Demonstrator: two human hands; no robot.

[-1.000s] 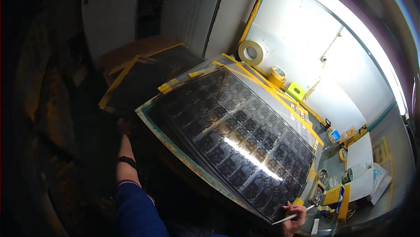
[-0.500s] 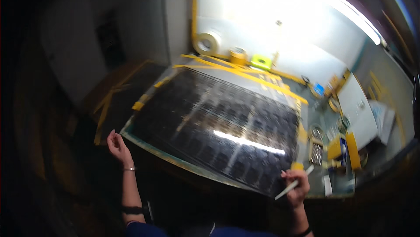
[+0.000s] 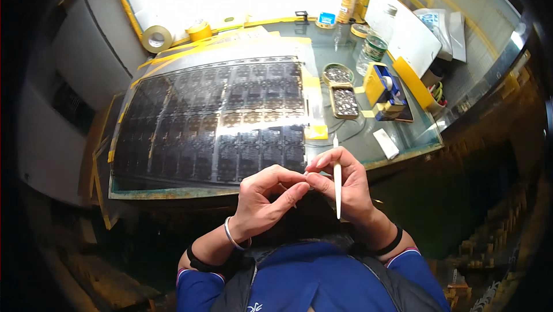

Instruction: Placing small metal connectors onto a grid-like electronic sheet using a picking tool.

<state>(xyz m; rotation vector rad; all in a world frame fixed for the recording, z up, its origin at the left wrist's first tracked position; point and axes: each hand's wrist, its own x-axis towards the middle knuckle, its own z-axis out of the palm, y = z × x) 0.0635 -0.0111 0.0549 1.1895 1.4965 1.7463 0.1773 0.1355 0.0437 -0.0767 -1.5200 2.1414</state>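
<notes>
My worktop (image 3: 368, 146) fills the middle of the frame, its glassy top edged in worn green. Across its left and centre lies the dark sheet (image 3: 242, 90), patterned in rows of small blocks, with a bright streak of glare across it. Below, at the lower centre, is my blue shirt (image 3: 314, 274), a white mark on its chest cut by the frame's lower edge. A white board (image 3: 403, 19) leans at the upper right.

Near the lower centre, my left hand (image 3: 266, 199) is half curled, thumb and forefinger toward my right hand (image 3: 345, 188); I cannot tell whether the left pinches anything. The right is closed round the stick (image 3: 338, 194), which stands nearly upright among its fingers, just right of centre, in front of the worktop's near edge.

Beyond the board sits a white bag (image 3: 433, 32) with blue print, blurred by distance. Right of centre is the yellow-and-blue dispenser (image 3: 382, 88); behind it, a clear bottle (image 3: 375, 48) wears a green label, too small to read. At the upper left stands a tape roll (image 3: 151, 44), print inside its core. Two trays (image 3: 345, 102) hold small shiny pieces near the dispenser. A blue tin (image 3: 326, 20) at the upper centre bears pale lettering. The white block (image 3: 386, 143) lies near the worktop's right front edge.
</notes>
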